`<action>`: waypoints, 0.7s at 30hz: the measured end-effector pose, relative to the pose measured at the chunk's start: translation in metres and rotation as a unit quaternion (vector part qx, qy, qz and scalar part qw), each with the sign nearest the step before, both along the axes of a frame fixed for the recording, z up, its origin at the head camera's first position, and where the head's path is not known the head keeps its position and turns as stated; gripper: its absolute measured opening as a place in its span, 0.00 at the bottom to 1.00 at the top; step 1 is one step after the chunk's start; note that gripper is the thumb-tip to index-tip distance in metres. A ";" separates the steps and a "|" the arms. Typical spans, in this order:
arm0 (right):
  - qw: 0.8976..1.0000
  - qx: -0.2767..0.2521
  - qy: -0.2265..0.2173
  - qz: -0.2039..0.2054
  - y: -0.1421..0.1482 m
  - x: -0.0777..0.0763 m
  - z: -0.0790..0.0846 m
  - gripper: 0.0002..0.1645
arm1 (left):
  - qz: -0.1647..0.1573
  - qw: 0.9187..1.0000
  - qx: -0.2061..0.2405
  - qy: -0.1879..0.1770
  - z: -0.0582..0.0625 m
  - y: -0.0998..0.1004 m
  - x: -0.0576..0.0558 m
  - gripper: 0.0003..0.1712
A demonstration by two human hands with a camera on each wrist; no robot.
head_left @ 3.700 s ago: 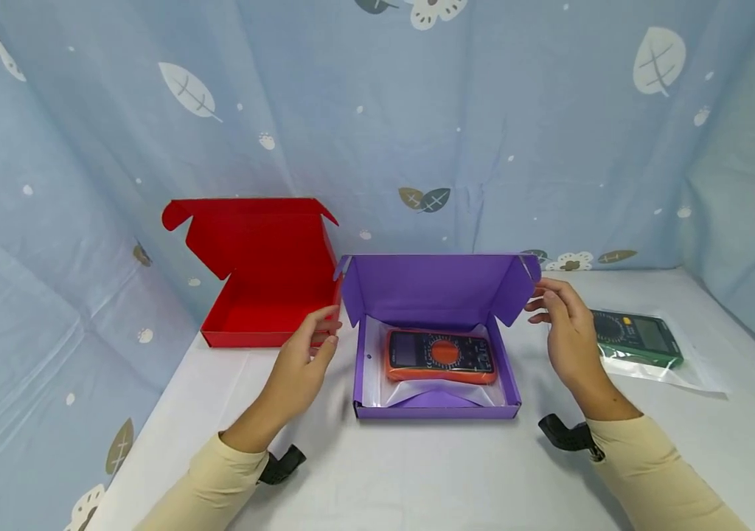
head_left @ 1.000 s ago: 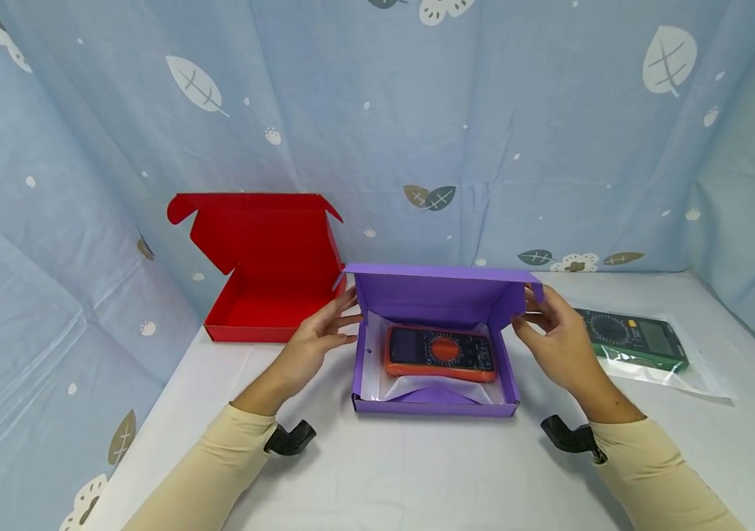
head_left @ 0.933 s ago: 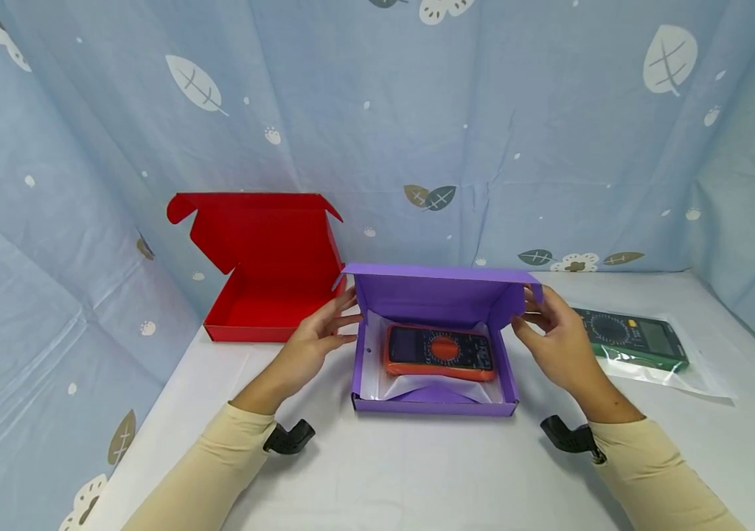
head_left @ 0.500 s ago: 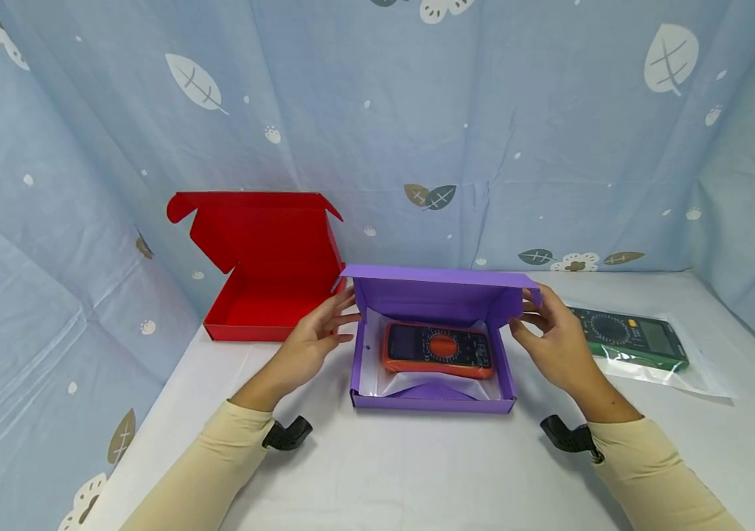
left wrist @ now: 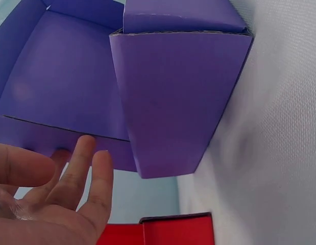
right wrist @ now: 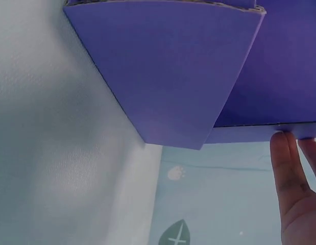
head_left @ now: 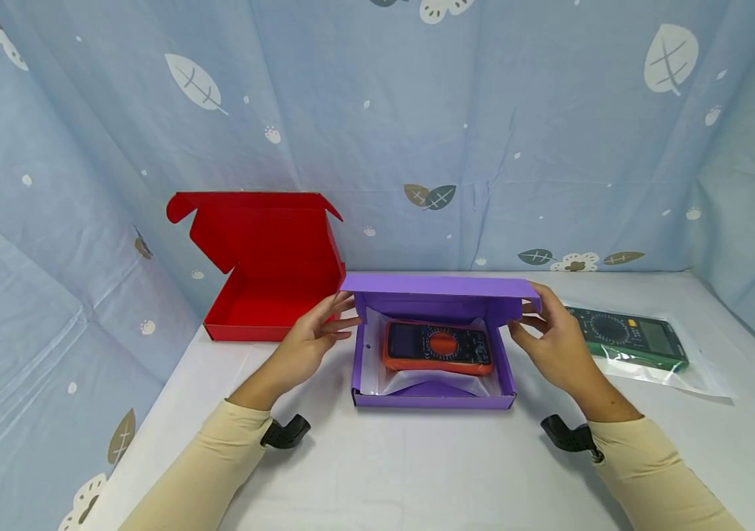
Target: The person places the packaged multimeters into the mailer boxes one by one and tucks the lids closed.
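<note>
Middle box (head_left: 433,403) is purple, inner meter (head_left: 440,348) orange and black, left box (head_left: 245,334) red, bagged meter (head_left: 630,337) green and black, sleeves (head_left: 201,464) cream, tabletop (head_left: 430,472) white, curtain (head_left: 351,125) blue, leaf-and-paw printed.

Purple box (right wrist: 163,76) — right hand (right wrist: 298,196) against its lid (right wrist: 280,76)

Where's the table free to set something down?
In front of the purple box, between left sleeve and right sleeve; also between right sleeve and green multimeter. The left hand and red box crowd the purple box's left.
</note>
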State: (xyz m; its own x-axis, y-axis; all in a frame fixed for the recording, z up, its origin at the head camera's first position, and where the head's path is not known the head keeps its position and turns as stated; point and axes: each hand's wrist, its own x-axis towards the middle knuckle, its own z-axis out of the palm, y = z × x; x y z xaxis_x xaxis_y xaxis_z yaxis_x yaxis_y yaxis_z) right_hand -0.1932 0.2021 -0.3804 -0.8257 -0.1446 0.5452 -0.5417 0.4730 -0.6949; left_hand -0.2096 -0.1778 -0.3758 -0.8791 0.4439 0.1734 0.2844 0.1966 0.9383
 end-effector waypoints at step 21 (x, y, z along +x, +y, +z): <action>0.996 0.024 -0.044 0.068 0.016 -0.007 -0.001 0.39 | 0.017 0.999 0.007 -0.026 0.002 0.001 0.001 0.41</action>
State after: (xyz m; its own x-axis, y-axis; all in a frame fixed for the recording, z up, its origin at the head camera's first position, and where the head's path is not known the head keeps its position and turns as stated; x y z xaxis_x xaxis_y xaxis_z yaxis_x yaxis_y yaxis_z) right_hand -0.1999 0.2184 -0.3810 -0.8412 -0.2836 0.4605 -0.5407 0.4335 -0.7209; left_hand -0.2090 -0.1773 -0.3738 -0.9018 0.4114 0.1326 0.2282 0.1926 0.9544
